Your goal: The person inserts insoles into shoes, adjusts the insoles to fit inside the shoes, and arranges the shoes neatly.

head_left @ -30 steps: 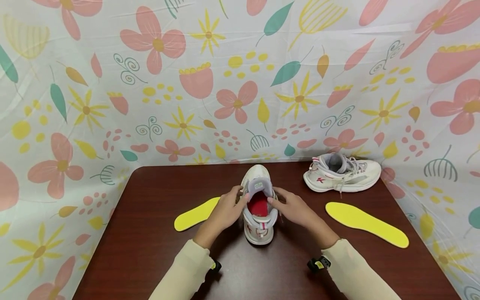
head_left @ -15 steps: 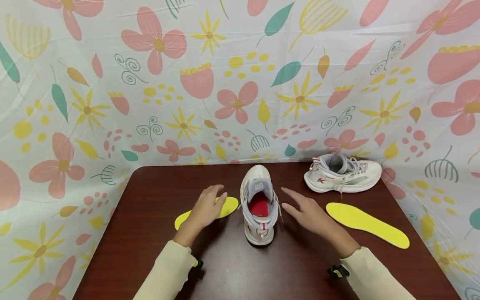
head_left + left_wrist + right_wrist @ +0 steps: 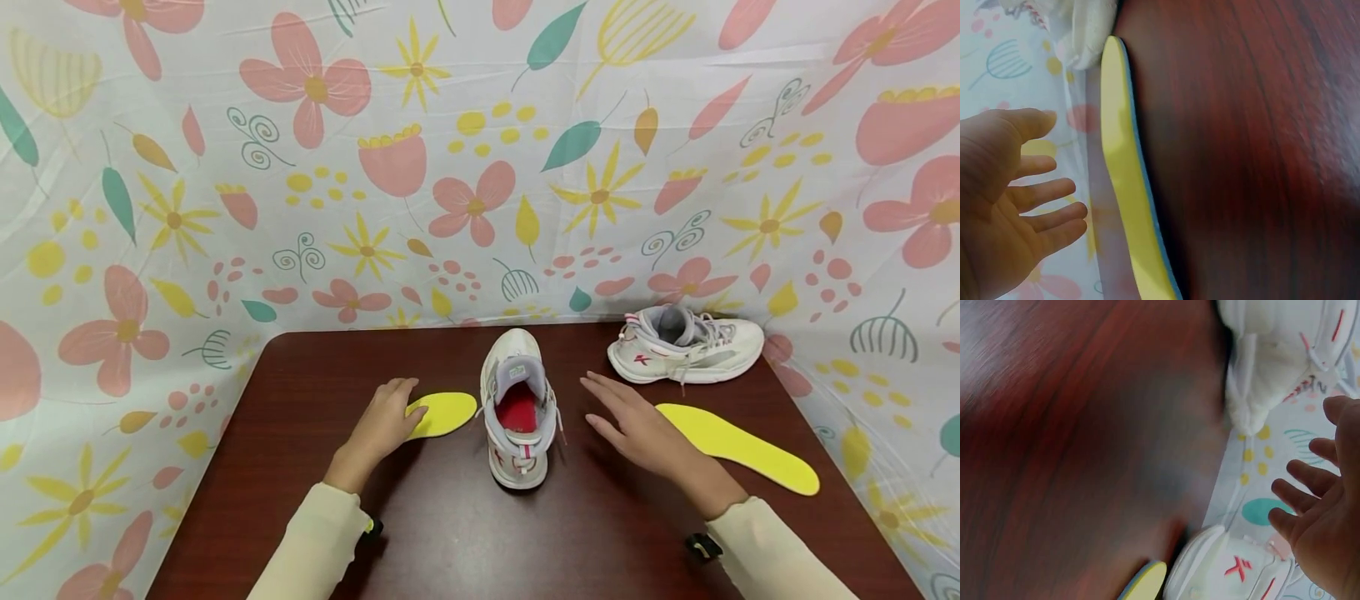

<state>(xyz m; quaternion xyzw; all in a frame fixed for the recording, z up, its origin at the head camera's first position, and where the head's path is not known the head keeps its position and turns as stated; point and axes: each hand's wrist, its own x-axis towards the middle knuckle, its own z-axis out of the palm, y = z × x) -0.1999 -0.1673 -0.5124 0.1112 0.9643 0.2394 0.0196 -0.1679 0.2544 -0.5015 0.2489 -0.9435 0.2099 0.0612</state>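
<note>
**Middle shoe (image 3: 491, 412) upright between two spread hands**

We looked down into the middle shoe and saw a red floor (image 3: 517, 410) deep in its opening, framed by a pale grey lining. The far shoe (image 3: 667, 358) also had a grey lining, but its inside was too shadowed for us to tell what lay there.

The middle shoe was white, its toe towards the cloth (image 3: 450, 100) and its heel towards us. Its grey tongue bore a pale label, a red-and-white tab marked the heel, and a lace trailed on its right.

It stood on the dark table (image 3: 465, 533), apart from both hands. Our left hand (image 3: 378, 421) hovered over the left insole (image 3: 444, 414), which was yellow with a blue edge, its thumb and fingers spread. Our right hand (image 3: 637, 425) was between the middle shoe and the right insole (image 3: 738, 448), its fingers spread and slightly bent.
</note>
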